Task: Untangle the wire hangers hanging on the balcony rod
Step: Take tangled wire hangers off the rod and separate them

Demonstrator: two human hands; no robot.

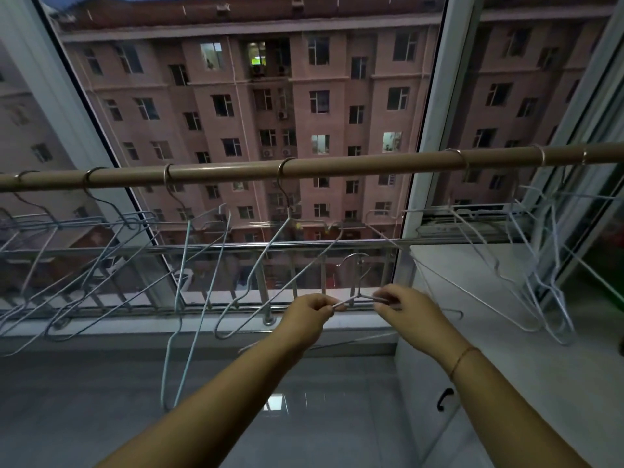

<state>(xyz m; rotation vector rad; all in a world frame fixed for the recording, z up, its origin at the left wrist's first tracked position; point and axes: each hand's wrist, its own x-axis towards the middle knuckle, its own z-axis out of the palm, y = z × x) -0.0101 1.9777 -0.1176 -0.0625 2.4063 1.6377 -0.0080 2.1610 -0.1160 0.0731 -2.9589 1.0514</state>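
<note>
Under the rod point(337, 165), tangled hangers point(133, 223) around held hanger point(351, 298).

Hangers point(289, 214) on rod point(337, 165) — railing point(236, 246) seemingly behind.

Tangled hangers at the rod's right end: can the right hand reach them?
Probably, once freed: the right hand and left hand both pinch a loose hanger; nothing stands before the tangled hangers.
</note>
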